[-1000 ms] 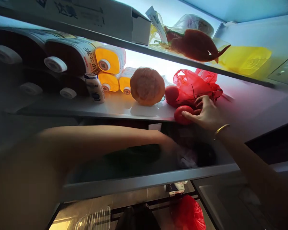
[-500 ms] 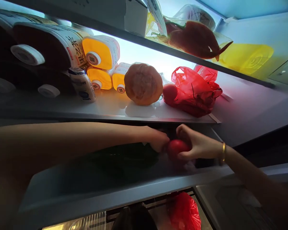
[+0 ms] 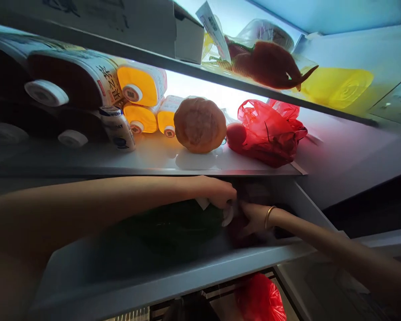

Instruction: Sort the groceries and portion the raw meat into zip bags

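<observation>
My left hand [image 3: 220,194] reaches over the open drawer [image 3: 173,278] with curled fingers closed on something I cannot make out; a pale, thin edge hangs just below them. Beside it, my right hand [image 3: 254,218], with a gold bracelet [image 3: 269,217] on the wrist, dips into the drawer. Its fingers go down around a dark red round fruit [image 3: 238,229], mostly lost in shadow. A large dark green thing [image 3: 173,223] lies in the drawer under my left forearm, with a small white tag-like piece [image 3: 203,203] near it.
On the shelf above stand big bottles [image 3: 70,80], orange juice bottles [image 3: 138,84], a small white bottle [image 3: 117,128], a ribbed pumpkin [image 3: 200,125] and a red plastic bag [image 3: 270,133]. Higher up lies a box [image 3: 187,40]. Another red bag [image 3: 262,298] sits below the drawer.
My right hand has lowered the red fruit deeper into the drawer, where shadow now covers most of it. My left hand stays near the same spot. The view has shifted slightly.
</observation>
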`<state>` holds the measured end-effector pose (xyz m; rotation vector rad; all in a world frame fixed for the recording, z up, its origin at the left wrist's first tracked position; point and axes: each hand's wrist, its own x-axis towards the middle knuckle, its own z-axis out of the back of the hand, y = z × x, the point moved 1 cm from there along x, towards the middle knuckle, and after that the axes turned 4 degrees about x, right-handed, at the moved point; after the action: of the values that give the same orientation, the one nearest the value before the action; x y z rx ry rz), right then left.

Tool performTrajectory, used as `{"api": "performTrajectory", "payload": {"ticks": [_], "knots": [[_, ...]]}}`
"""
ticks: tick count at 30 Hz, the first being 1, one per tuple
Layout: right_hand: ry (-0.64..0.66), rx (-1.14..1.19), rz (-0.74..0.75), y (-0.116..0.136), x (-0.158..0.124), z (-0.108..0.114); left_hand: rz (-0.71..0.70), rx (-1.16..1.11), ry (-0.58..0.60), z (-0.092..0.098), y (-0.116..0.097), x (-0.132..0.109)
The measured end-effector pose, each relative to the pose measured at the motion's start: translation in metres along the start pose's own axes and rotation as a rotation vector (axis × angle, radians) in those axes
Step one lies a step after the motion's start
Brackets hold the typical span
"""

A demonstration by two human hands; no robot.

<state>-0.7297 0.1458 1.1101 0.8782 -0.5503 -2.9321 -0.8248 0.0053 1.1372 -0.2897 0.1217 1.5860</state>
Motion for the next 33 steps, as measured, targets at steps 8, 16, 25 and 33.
{"api": "performTrajectory", "payload": {"ticks": [8,16,25,33], "knots": [[-0.612,-0.381,0.221,0.061,-0.024,0.112,0.092,-0.009,-0.071,0.012,-0.009,-0.020],[-0.862,-0.832,0.420,0.068,0.055,0.152,-0.097,0.002,-0.207,-0.003,-0.024,-0.047],[-1.109,-0.360,0.624,0.060,-0.020,0.113,0.151,0.300,-0.174,-0.032,-0.048,-0.045],[-0.210,0.353,0.136,0.042,-0.051,0.046,0.394,0.223,-0.060,-0.028,-0.054,-0.041]]}}
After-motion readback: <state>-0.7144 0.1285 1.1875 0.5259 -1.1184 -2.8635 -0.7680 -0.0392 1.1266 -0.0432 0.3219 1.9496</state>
